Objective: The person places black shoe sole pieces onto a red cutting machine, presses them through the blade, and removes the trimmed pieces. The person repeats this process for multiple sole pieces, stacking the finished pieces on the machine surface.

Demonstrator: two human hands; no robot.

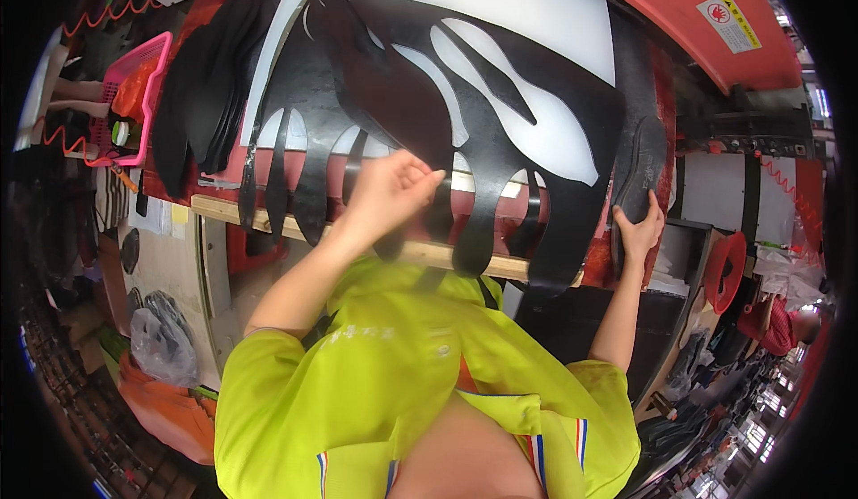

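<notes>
Pink basket upper left, orange stuff inside. Left hand pinching black sheet at centre; right hand flat against sole piece, right.

The left hand hides part of the black sheet (its hanging strips).

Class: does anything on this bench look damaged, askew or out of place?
The black sheet is full of cut-out holes, and its strips hang over the bench's wooden edge. That looks like cutting waste, not damage. The left hand pinches one strip.
</notes>
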